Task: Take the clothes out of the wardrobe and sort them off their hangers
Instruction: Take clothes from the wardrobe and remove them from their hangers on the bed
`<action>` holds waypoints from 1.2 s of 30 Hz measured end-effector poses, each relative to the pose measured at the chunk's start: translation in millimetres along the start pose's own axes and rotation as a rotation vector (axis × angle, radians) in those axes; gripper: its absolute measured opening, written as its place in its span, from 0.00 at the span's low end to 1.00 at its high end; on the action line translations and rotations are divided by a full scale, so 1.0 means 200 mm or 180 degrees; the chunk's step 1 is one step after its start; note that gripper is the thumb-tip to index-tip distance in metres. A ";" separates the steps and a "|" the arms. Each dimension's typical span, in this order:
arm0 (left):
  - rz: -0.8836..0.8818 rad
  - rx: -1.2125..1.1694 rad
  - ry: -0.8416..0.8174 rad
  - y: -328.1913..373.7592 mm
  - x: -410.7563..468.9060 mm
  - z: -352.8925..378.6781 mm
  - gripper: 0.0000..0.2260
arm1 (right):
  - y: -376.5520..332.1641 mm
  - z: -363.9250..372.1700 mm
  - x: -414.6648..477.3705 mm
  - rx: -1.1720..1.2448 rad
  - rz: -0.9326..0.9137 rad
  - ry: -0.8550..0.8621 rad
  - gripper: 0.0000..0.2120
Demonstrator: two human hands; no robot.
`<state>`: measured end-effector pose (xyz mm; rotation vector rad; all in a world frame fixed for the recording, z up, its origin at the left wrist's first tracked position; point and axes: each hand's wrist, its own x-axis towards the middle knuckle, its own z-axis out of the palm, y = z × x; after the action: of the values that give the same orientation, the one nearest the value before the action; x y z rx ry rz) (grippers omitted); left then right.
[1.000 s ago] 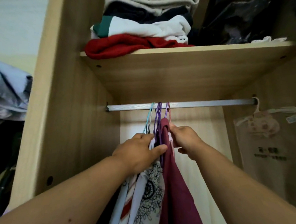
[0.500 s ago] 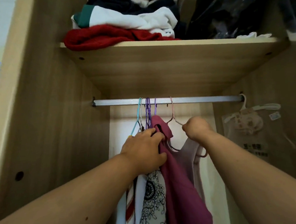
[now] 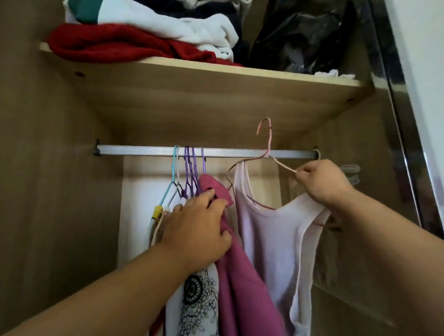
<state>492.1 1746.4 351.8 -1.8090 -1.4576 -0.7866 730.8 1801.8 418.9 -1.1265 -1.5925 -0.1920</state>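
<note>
One hanger (image 3: pixel 269 141) — now unhooked, right hand (image 3: pixel 323 185) gripping

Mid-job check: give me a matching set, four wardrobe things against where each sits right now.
1 pink hanger
2 magenta garment
3 red knit
4 black bag

A shelf, left side
B hook clear above the rail, pinched by right hand
C shelf, right side
D hanging on rail, gripped by left hand

Pairs: 1-B, 2-D, 3-A, 4-C

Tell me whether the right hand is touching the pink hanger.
Touching. The head view shows the right hand pinching one arm of the pink hanger.
</note>
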 end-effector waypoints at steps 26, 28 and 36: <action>0.2030 -0.3755 -0.0244 0.77 -1.10 -0.03 0.18 | -1.10 -1.03 -2.61 -0.1230 0.2554 0.0813 0.18; 0.2473 -0.4084 -0.0576 0.83 -1.28 -0.07 0.13 | -1.23 -1.07 -2.82 -0.1350 0.2802 0.0942 0.18; 0.4032 -0.4534 -0.1673 1.07 -2.25 -0.28 0.08 | -1.66 -1.08 -3.84 -0.1521 0.4124 0.1357 0.14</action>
<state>613.4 1412.6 -2.7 -3.4268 0.6146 -0.6044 573.7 1061.5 1.4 -2.0956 -0.2347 0.0691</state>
